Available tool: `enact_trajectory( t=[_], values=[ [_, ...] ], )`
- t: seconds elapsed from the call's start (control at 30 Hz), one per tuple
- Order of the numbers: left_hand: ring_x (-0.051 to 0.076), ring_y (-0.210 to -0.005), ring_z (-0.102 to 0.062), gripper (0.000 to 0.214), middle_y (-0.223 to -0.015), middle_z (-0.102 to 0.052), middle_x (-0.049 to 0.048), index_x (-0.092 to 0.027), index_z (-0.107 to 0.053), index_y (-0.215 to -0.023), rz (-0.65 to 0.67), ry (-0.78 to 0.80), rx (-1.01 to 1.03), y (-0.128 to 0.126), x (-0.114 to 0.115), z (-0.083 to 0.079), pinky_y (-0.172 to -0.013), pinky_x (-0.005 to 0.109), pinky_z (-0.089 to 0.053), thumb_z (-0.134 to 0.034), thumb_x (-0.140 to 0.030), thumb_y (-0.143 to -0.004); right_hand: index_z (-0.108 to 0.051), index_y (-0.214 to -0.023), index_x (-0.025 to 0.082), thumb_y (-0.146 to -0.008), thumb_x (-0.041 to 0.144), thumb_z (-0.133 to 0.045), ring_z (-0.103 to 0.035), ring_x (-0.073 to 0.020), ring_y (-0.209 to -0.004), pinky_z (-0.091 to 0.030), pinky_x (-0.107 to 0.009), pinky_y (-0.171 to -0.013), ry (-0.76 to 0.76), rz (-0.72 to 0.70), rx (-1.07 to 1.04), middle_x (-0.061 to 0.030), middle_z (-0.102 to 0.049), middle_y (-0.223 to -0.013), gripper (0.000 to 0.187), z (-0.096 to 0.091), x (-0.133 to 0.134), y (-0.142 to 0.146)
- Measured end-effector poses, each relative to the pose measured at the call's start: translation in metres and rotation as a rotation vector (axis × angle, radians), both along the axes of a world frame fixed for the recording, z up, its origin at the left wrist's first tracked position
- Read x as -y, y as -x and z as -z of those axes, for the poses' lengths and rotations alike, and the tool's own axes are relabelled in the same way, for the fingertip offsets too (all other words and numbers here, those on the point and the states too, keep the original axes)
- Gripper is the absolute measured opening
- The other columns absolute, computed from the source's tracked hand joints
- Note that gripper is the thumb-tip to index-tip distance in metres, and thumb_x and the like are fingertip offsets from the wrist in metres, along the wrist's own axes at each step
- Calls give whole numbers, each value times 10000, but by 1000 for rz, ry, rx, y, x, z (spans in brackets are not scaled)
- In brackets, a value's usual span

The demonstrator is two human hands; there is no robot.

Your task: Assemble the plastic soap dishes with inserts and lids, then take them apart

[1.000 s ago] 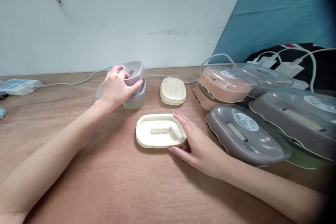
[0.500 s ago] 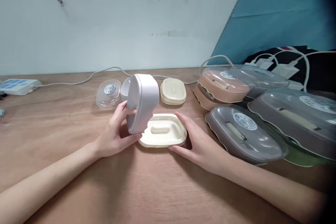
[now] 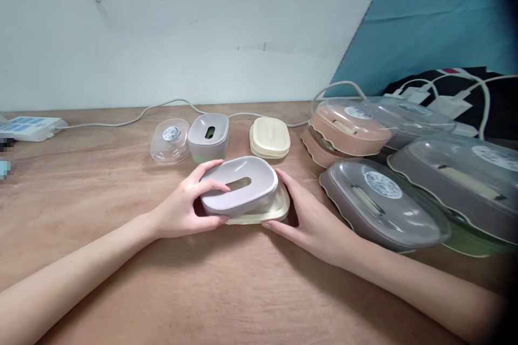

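My left hand [image 3: 182,207] grips the left end of a greyish-lilac tissue box cover [image 3: 261,175], one finger lying by the long slot in its top. The cover is tilted over a cream base plate [image 3: 269,212] on the table, hiding most of it; its left end is higher up and its fit on the base cannot be made out. Thumb and fingers of my right hand [image 3: 309,218] hold the right end of that base. Behind the cover stand a smaller lilac tissue box [image 3: 209,148] with a short slot and stacked cream base plates [image 3: 270,137].
A clear lid [image 3: 168,145] with a round label sits behind my left hand. To the right are stacked peach tissue boxes [image 3: 350,137] and grey boxes [image 3: 380,207] with clear lids. A white cable [image 3: 145,113] runs along the wall from a power strip [image 3: 32,128].
My left hand has turned the lilac cover from on edge to slot side up, bringing it over the cream base. The smaller box behind is now uncovered to view. My right hand keeps its hold.
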State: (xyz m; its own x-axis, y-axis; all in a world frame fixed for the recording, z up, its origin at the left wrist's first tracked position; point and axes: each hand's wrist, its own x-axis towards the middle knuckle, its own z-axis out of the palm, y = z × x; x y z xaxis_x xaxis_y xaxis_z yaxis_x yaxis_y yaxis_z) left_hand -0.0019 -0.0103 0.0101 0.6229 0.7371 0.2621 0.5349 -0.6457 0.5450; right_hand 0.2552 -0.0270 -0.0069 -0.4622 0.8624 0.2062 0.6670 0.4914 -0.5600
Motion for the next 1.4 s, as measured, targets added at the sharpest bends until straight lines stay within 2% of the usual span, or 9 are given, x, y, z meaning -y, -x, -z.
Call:
enact_trajectory(
  t=[0.27, 0.47, 0.6, 0.67, 0.83, 0.97, 1.07, 1.2, 1.4],
  values=[
    [303, -1338, -230, 549, -1445, -190, 156, -192, -395, -1263, 171, -48, -18, -1, 0, 3, -1022, 418, -363, -629, -230, -768, -130, -1403, 212, -741, 343, -638, -299, -228, -1331, -298, -410, -1084, 23, -11, -49, -104, -319, -1449, 845, -2, -1, 2],
    [342, -1344, -217, 454, -1482, -120, 136, -201, -495, -1229, 219, -83, -47, 1, 0, 6, -1047, 456, -331, -614, -221, -791, -112, -1401, 229, -738, 347, -641, -308, -229, -1325, -304, -421, -1078, 28, -27, -62, -101, -330, -1441, 856, -2, 0, 1],
    [337, -1359, -179, 418, -1496, -88, 110, -224, -515, -1243, 237, -89, -90, 2, 0, 8, -1059, 460, -313, -579, -239, -829, -17, -1428, 220, -742, 366, -635, -192, -251, -1371, -263, -462, -1086, -1, 26, -43, -134, -206, -1486, 935, 4, 0, 0],
    [333, -1363, -167, 422, -1502, -69, 100, -240, -504, -1255, 234, -102, -107, 1, 1, 8, -1058, 468, -313, -570, -254, -838, -36, -1433, 234, -732, 377, -645, -161, -250, -1379, -254, -455, -1090, 2, 14, -14, -125, -181, -1492, 939, 4, -1, 0],
    [324, -1367, -161, 557, -1508, -54, 89, -305, -355, -1354, 207, -102, -169, -1, 3, 6, -1037, 473, -337, -568, -282, -840, -246, -1387, 244, -728, 430, -639, -288, -269, -1328, -326, -438, -1055, 70, -60, 109, -122, -237, -1464, 790, -3, 1, 1],
    [320, -1357, -198, 709, -1506, -48, 133, -274, -207, -1407, 148, -93, -182, -1, 2, 7, -1027, 474, -347, -593, -313, -813, -256, -1368, 245, -797, 360, -557, -352, -255, -1292, -374, -426, -1025, 26, -56, 92, -120, -313, -1419, 656, -3, 2, 1],
    [308, -1339, -254, 879, -1485, -149, 175, -213, -55, -1428, 39, -65, -147, -2, 1, 9, -1036, 475, -341, -630, -338, -774, -192, -1381, 232, -813, 349, -528, -335, -248, -1302, -353, -436, -1041, -16, -38, 72, -128, -325, -1413, 670, 0, 1, 1],
    [298, -1307, -317, 839, -1433, -294, 160, -194, -113, -1418, 3, -47, -136, -2, -1, 10, -1053, 464, -329, -629, -346, -773, -189, -1372, 199, -815, 355, -518, -315, -253, -1313, -329, -442, -1058, -22, -15, 71, -147, -319, -1415, 666, 1, 0, 1],
    [301, -1286, -336, 819, -1415, -303, 163, -200, -131, -1414, 17, -51, -150, -1, -2, 12, -1042, 465, -341, -616, -396, -785, -198, -1371, 184, -823, 355, -497, -315, -263, -1310, -343, -442, -1050, -16, -15, 85, -157, -306, -1413, 648, -1, 2, 2]
  ],
)
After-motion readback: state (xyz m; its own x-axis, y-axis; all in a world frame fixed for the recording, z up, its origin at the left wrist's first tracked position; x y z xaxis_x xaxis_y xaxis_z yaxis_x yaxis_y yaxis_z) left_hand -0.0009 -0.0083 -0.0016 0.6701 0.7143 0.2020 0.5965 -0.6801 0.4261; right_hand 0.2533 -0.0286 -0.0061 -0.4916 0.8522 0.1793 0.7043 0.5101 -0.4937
